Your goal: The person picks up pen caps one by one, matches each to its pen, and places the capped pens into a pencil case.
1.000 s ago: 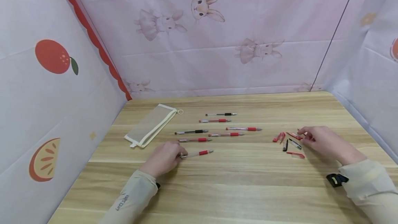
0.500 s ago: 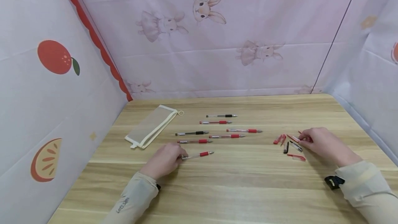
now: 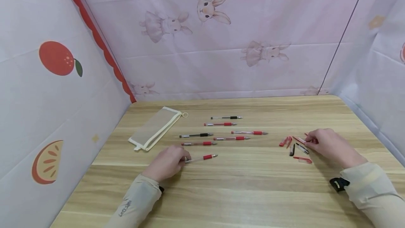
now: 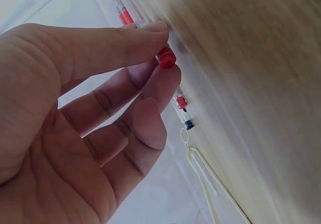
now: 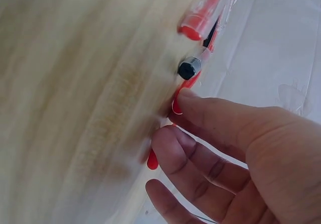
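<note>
Well apart, the left hand (image 3: 167,163), left of center, pinches a red pen (image 3: 205,157) by its rear, seemingly leaving the tip free. Center right, the right hand (image 3: 329,147) pinches a red cap (image 3: 299,139).

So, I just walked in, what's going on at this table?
A person is handling red and black pens and caps. The left hand pinches a red-gripped pen by its back end. The right hand has its fingers at a red cap; whether it is firmly gripped is hard to tell. Other loose caps lie near that hand. Six more uncapped pens lie mid-table, and a mesh zip pouch lies to their left.
</note>
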The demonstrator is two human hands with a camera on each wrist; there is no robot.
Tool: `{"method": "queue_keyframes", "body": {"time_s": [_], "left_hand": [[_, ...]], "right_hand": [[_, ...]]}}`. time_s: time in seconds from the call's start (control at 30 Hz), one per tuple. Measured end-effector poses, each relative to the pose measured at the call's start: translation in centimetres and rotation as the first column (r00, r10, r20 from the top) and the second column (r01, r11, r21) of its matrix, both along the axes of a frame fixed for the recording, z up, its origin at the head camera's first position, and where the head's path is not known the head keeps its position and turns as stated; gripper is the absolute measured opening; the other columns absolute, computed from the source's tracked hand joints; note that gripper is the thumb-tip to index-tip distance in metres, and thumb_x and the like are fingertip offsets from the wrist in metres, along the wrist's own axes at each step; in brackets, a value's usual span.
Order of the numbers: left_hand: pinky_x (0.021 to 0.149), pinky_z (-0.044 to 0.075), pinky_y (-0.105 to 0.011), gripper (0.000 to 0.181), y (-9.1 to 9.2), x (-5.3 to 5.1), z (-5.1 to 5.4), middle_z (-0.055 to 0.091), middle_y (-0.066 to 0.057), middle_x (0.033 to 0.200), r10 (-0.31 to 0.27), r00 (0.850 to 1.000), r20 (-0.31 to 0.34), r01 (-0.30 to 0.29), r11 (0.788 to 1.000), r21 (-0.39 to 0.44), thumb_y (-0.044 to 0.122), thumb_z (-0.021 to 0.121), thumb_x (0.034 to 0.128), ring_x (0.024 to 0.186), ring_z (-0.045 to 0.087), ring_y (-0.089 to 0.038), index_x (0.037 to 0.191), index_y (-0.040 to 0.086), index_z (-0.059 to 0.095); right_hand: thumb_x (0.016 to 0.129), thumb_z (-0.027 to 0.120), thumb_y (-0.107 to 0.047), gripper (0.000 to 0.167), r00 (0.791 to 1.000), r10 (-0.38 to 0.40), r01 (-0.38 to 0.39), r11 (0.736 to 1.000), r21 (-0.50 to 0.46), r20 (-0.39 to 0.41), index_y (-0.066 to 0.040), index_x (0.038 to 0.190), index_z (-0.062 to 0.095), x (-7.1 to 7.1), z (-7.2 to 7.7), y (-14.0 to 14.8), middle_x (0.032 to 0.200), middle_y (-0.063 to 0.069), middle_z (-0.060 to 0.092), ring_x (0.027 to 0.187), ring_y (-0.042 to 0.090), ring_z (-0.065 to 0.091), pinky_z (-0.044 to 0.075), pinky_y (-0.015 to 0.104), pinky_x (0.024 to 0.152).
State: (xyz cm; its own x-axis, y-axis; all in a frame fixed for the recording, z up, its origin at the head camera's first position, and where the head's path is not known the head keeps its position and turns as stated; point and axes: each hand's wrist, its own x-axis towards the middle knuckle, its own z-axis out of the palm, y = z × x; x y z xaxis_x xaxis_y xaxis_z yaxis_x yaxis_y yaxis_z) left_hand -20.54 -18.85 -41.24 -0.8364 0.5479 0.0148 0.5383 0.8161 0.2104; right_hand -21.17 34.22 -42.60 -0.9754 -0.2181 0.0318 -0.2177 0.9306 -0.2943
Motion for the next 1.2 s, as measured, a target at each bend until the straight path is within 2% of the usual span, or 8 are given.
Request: {"method": "queue_keyframes", "body": {"time_s": [0.17, 0.47, 0.73, 0.97, 1.2], "left_hand": [[0.073, 0.057, -0.036, 0.014, 0.0, 0.0, 0.1, 0.076, 0.002, 0.089, 0.010, 1.000, -0.012, -0.010, 1.000, -0.009, 0.001, 0.081, 0.0916, 0.076, 0.060, -0.010, 0.097, 0.013, 0.083], [0.074, 0.058, -0.035, 0.012, 0.0, -0.2, 0.1, 0.074, 0.002, 0.087, 0.004, 1.000, 0.016, -0.004, 1.000, 0.001, 0.001, 0.080, 0.0926, 0.075, 0.059, -0.011, 0.096, 0.013, 0.082], [0.073, 0.056, -0.034, 0.013, -0.1, -0.4, 0.6, 0.072, 0.001, 0.088, 0.011, 0.998, 0.055, -0.013, 1.000, 0.021, -0.001, 0.077, 0.0944, 0.075, 0.058, -0.012, 0.099, 0.011, 0.080], [0.071, 0.054, -0.032, 0.015, -0.1, -0.5, 0.9, 0.072, 0.001, 0.089, -0.006, 0.999, 0.038, 0.004, 0.999, 0.032, -0.003, 0.076, 0.0938, 0.075, 0.058, -0.011, 0.098, 0.011, 0.079], [0.075, 0.057, -0.035, 0.017, -0.1, -0.5, 1.0, 0.075, -0.002, 0.096, -0.002, 1.000, 0.013, 0.001, 0.999, 0.048, -0.005, 0.076, 0.0929, 0.079, 0.061, -0.012, 0.101, 0.010, 0.079]], "right_hand": [[0.095, 0.078, -0.008, 0.004, 1.000, 0.003, -0.003, 1.000, 0.001, -0.013, -0.005, 0.093, 0.080, 0.0, -0.1, -0.1, 0.085, 0.004, 0.076, 0.072, 0.014, 0.057, 0.051, 0.036, 0.066], [0.094, 0.077, -0.008, 0.005, 1.000, -0.012, 0.012, 1.000, -0.016, 0.016, -0.006, 0.089, 0.076, 0.2, 0.0, 0.2, 0.078, -0.001, 0.070, 0.071, 0.013, 0.057, 0.049, 0.033, 0.065], [0.093, 0.078, -0.009, 0.009, 1.000, -0.004, 0.004, 0.999, -0.035, 0.002, -0.008, 0.086, 0.073, 0.3, -0.1, 0.7, 0.076, -0.002, 0.067, 0.071, 0.012, 0.055, 0.045, 0.030, 0.065], [0.094, 0.078, -0.012, 0.010, 1.000, -0.023, 0.023, 0.998, -0.062, -0.008, -0.008, 0.088, 0.072, 0.6, 0.1, 1.0, 0.079, -0.001, 0.069, 0.073, 0.012, 0.057, 0.045, 0.030, 0.066], [0.096, 0.076, -0.015, 0.011, 0.999, -0.038, 0.038, 0.997, -0.074, -0.006, -0.009, 0.089, 0.071, 1.2, 0.3, 1.0, 0.080, -0.002, 0.068, 0.074, 0.012, 0.056, 0.044, 0.028, 0.066]]}}
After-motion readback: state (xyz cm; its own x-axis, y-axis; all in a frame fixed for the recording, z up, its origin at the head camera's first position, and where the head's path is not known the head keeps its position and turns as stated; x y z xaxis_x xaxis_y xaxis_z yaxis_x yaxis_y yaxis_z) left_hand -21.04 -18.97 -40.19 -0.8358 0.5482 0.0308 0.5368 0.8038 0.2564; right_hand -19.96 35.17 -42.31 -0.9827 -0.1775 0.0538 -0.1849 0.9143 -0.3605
